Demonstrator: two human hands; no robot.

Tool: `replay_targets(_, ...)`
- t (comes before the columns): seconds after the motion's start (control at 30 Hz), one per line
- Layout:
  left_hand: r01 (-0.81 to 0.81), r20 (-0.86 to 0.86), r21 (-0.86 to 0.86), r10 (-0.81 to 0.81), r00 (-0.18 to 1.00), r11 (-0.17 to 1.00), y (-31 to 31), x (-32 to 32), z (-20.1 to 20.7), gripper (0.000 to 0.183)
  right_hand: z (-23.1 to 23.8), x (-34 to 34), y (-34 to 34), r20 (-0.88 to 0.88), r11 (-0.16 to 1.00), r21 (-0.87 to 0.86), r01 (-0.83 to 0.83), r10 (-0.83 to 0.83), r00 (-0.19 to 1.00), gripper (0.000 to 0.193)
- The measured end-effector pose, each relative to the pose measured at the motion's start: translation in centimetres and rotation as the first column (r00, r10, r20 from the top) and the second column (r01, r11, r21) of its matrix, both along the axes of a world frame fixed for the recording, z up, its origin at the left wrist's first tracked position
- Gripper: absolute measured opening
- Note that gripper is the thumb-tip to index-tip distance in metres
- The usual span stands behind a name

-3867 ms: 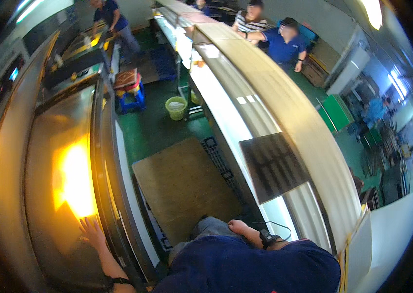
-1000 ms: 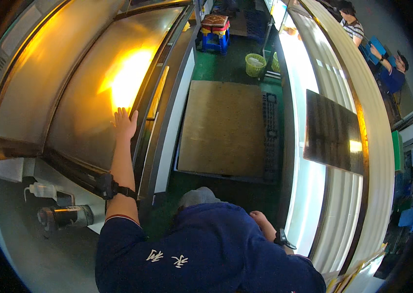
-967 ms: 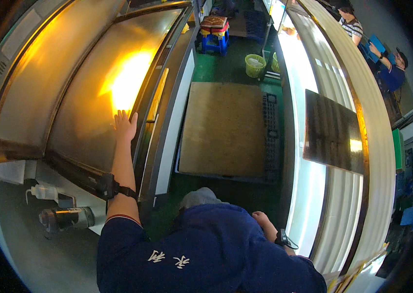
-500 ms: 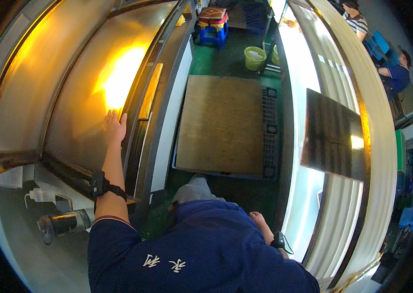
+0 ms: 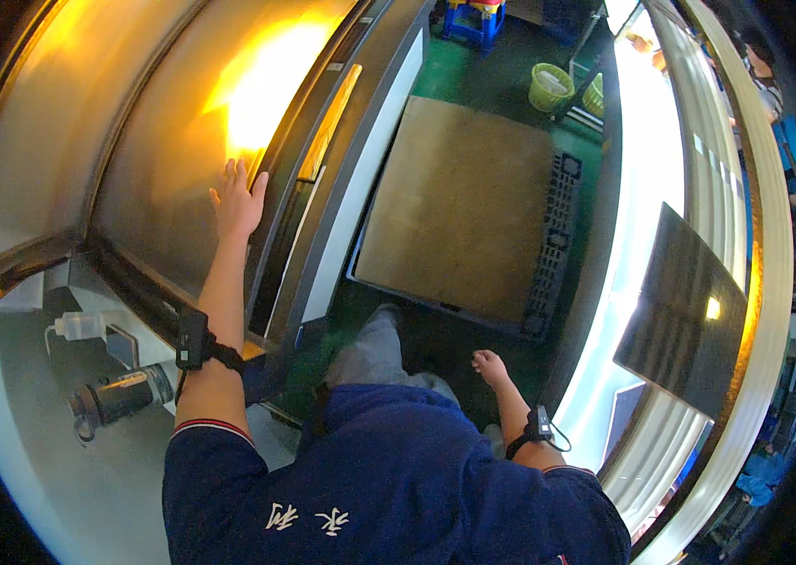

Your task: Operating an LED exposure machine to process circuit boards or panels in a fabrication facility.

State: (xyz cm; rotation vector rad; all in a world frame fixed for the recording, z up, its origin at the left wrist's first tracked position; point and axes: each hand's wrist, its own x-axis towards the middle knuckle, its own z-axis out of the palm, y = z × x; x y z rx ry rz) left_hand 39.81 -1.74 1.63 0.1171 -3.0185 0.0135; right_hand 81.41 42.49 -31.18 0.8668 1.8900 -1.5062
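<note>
Left hand (image 5: 238,200), fingers spread and grasping nothing, laid flat on the broad brushed stainless-steel panel (image 5: 148,179) beside its long metal edge rail (image 5: 327,127), near a bright yellow glare patch; right hand (image 5: 490,365) hanging loosely curled and empty above the green floor (image 5: 459,71). Contact with the panel made, no displacement or other result discernible. Underfoot, a brown board on a black plastic pallet (image 5: 562,240); at far end, pale green buckets (image 5: 550,87); at lower left, a dark cylindrical flask (image 5: 120,395) on a grey ledge.

Navy short-sleeved shirt with thin red and white trim at the left sleeve hem, white embroidered characters on the chest, grey trousers, black strapped device on the left forearm (image 5: 193,337), smaller black cabled band at the right wrist (image 5: 536,426)
</note>
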Motion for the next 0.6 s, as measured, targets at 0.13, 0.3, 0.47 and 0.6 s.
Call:
replay_targets(0.13, -0.013, -0.014, -0.027, 0.012, 1.000, 1.000, -0.9, 0.0, -0.4, 0.068, 1.1, -2.4, -2.4, -0.012, 0.993, -0.112, -0.024, 0.023, 1.000, 0.031)
replay_targets(0.3, 0.000, -0.038, -0.019, -0.001, 0.999, 1.000, -0.5, -0.2, -0.5, 0.068, -1.1, 2.0, -4.0, 0.037, 0.978, -0.169, -0.124, 0.132, 0.991, 0.030)
replay_targets(0.47, -0.002, -0.042, -0.012, 0.002, 0.999, 1.000, -0.7, 0.0, -0.6, 0.068, -1.2, 7.7, -3.2, 0.117, 0.881, -0.042, -0.472, 0.473, 0.873, 0.036)
replay_targets(0.6, -0.012, -0.043, -0.017, 0.011, 0.999, 1.000, -0.9, -0.2, -0.6, 0.068, -0.4, 10.9, -1.7, 0.215, 0.901, -0.011, -0.435, 0.427, 0.878, 0.036)
